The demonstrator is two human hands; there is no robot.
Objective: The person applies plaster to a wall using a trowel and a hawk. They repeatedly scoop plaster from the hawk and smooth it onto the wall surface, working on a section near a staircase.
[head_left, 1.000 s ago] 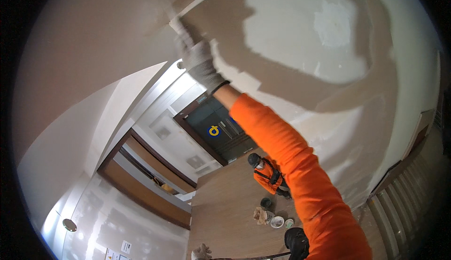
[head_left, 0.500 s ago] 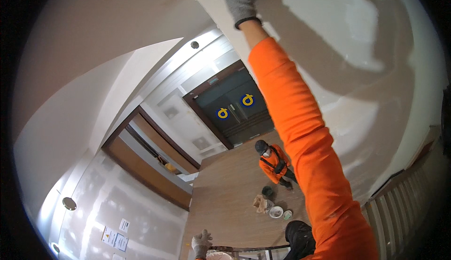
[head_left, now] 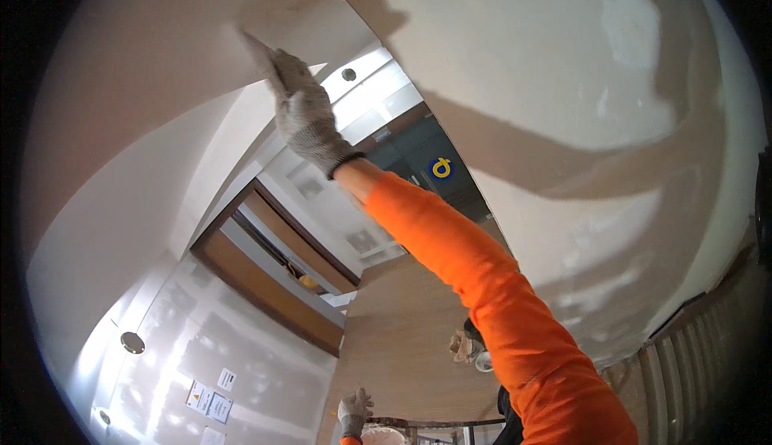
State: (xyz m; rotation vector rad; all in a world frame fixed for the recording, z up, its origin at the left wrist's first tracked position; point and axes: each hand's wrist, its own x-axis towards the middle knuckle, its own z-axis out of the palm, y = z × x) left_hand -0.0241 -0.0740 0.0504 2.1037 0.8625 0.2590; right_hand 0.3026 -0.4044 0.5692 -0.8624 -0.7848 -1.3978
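Observation:
My right hand (head_left: 304, 111), in a grey knitted glove, is raised on an outstretched arm in an orange sleeve. It is closed on a putty knife (head_left: 259, 51), whose thin blade points up and left against the pale ceiling surface (head_left: 185, 35). The glove hides the handle. Low in the view, my left hand (head_left: 354, 411), gloved too, has its fingers apart and nothing visible in them. Right beside it, a round container of pinkish paste (head_left: 384, 435) shows at the lower edge.
A patched plasterboard wall (head_left: 595, 67) rises on the right, with a slatted railing (head_left: 683, 381) below. Down on the wooden floor (head_left: 402, 324) lie a crumpled paper bag (head_left: 462, 347) and a white bucket (head_left: 484, 361). A dark curved rail (head_left: 434, 423) crosses the bottom.
My right hand has swung left and down from the top of the view, bringing the putty knife into sight. My right arm now covers the co-worker on the floor.

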